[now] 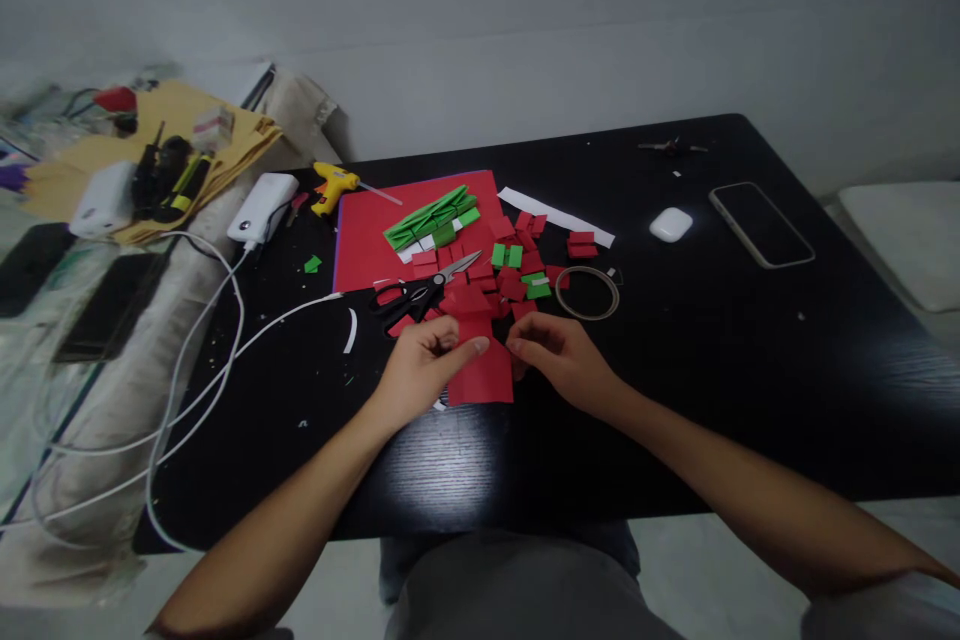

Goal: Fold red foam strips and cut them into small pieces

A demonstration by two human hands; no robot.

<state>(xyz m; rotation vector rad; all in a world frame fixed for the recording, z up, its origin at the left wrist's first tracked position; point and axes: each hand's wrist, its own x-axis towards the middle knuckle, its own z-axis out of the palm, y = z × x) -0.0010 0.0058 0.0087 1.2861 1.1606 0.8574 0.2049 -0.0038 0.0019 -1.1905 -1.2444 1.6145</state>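
Note:
A piece of red paper (480, 375) is held up over the near middle of the table. My left hand (424, 360) grips its left side, with the thumb lying across the front. At the right edge, my right hand (559, 355) has thumb and forefinger closed on the paper. Just beyond lie black-handled scissors (424, 297), partly open, among several small folded red pieces (525, 265) and a few green ones (507, 256). Pleated green paper (431, 220) rests on a large red sheet (367, 245).
A roll of tape (587, 293) lies right of the folded pieces, near a white strip (559, 216). Farther right are a white earbud case (671, 225), a phone (761, 225) and keys (673, 147). Leftward are a yellow glue gun (334, 185), a power bank (262, 208) and a white cable (240, 315).

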